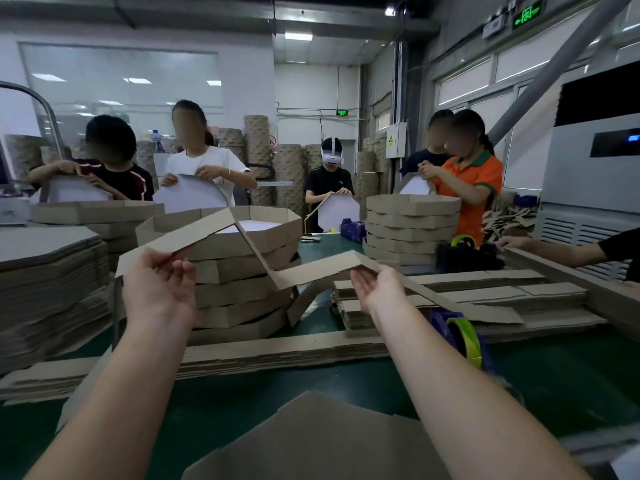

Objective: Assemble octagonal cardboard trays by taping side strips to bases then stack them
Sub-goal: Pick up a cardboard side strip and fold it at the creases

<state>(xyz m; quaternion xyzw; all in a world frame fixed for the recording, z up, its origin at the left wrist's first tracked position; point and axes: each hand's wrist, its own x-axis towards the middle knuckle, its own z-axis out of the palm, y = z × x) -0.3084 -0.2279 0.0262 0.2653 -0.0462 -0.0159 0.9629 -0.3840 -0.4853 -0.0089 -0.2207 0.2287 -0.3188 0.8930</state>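
A long creased brown cardboard side strip (311, 271) hangs folded in a zigzag in front of me, above the green table (571, 368). My left hand (159, 289) grips its left section, fingers curled over the edge. My right hand (377, 289) holds the strip's right part palm up, thumb on top. A flat octagonal cardboard base (311, 441) lies on the table just under my forearms. A stack of finished octagonal trays (239, 268) stands behind the strip. A tape dispenser (464, 341) with a yellow-green roll sits at my right forearm.
Flat bases are piled at the left (48, 282). Loose strips lie in heaps across the middle (277, 351) and right (485, 296). Another tray stack (412, 223) stands at the far right. Several people work along the far side; an arm (561, 251) reaches in from the right.
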